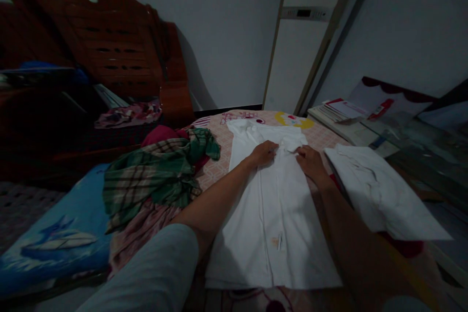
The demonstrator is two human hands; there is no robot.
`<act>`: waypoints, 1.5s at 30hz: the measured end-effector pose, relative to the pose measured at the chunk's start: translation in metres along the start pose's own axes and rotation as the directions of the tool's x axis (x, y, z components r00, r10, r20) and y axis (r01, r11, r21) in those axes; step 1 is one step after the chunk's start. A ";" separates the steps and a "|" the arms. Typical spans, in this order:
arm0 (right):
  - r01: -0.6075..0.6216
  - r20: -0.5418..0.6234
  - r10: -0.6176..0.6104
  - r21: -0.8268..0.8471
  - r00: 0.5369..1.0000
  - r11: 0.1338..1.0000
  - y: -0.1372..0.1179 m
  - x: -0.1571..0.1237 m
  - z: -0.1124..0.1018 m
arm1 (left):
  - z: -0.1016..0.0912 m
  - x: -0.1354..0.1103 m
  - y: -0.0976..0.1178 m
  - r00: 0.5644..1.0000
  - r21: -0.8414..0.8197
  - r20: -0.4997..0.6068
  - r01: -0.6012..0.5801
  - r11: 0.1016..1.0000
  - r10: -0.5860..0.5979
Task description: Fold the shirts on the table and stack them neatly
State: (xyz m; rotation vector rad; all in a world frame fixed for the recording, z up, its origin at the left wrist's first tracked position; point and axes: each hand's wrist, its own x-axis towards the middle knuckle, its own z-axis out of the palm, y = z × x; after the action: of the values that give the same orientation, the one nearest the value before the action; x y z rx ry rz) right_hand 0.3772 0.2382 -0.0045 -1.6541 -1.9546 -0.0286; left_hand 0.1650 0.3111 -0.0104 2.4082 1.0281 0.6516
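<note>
A white shirt [278, 214] lies spread flat on a pink patterned bed cover [219, 156], its collar end far from me. My left hand [263, 153] rests on the shirt's upper part, fingers curled and pinching the cloth. My right hand [309, 162] sits beside it, fingers closed on a fold of the same shirt near the collar. Both forearms stretch over the garment.
A folded white garment [380, 195] lies to the right. A green plaid cloth [157, 170] and a pink garment pile sit left, above a blue pillow [54, 239]. Stacked brown plastic chairs [109, 44] stand behind. Papers and books [351, 112] lie far right.
</note>
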 end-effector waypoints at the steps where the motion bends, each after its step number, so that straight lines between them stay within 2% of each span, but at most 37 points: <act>1: 0.031 -0.047 -0.030 0.033 0.998 0.999 0.003 0.001 0.001 | -0.001 0.001 -0.001 0.999 -0.015 -0.038 0.007 1.000 -0.007; 3: 0.085 -0.123 -0.074 0.089 0.990 0.992 0.008 0.002 0.004 | -0.005 0.002 -0.002 0.994 -0.016 -0.105 0.029 0.999 -0.030; 6: 0.156 -0.078 -0.149 0.099 0.986 0.983 0.011 0.000 0.013 | -0.012 0.000 -0.001 0.984 0.079 -0.155 0.096 0.992 -0.083; 8: 0.176 -0.032 -0.174 0.061 0.984 0.983 0.009 -0.002 0.021 | -0.013 -0.003 0.000 0.987 0.173 -0.133 0.118 0.978 -0.095; 12: 0.192 0.018 -0.191 -0.055 0.981 0.980 -0.001 -0.005 0.036 | -0.005 -0.009 0.004 0.998 0.354 -0.058 0.055 0.934 -0.037; 15: 0.169 0.089 -0.156 -0.160 0.984 0.973 -0.006 -0.004 0.044 | 0.003 -0.012 0.001 1.000 0.411 -0.017 0.025 0.911 -0.020; 18: 0.162 0.103 -0.142 -0.231 0.985 0.959 -0.009 -0.003 0.045 | 0.005 -0.013 -0.008 1.000 0.362 -0.003 -0.016 0.932 0.018; 21: 0.170 0.101 -0.149 -0.261 0.984 0.950 -0.013 -0.009 0.042 | 0.002 -0.012 -0.018 0.996 0.253 -0.068 -0.044 0.966 0.064; 26: 0.177 0.208 -0.114 -0.310 0.971 0.934 -0.026 -0.035 0.024 | -0.008 -0.023 -0.020 0.990 0.092 -0.095 -0.096 0.991 0.105; 30: 0.191 0.268 -0.100 -0.340 0.958 0.921 -0.049 -0.068 0.002 | -0.013 -0.059 -0.001 0.994 0.111 -0.093 -0.055 0.992 0.066; 35: 0.241 0.241 -0.184 -0.235 0.953 0.941 -0.085 -0.118 -0.013 | -0.016 -0.131 0.034 0.996 0.276 -0.085 -0.009 0.961 0.034; 40: 0.232 0.268 -0.187 -0.145 0.945 0.962 -0.098 -0.148 -0.013 | -0.017 -0.192 0.055 0.997 0.419 0.082 -0.042 0.907 0.008; 45: 0.198 0.300 -0.152 -0.128 0.942 0.972 -0.109 -0.158 -0.018 | -0.020 -0.217 0.073 0.978 0.463 0.208 -0.111 0.879 0.014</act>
State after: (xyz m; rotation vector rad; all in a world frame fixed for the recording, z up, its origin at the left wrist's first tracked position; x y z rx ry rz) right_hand 0.2962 0.0639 -0.0204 -1.6509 -2.3729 -0.0094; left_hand 0.0602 0.1070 -0.0071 2.8643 1.1275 0.1753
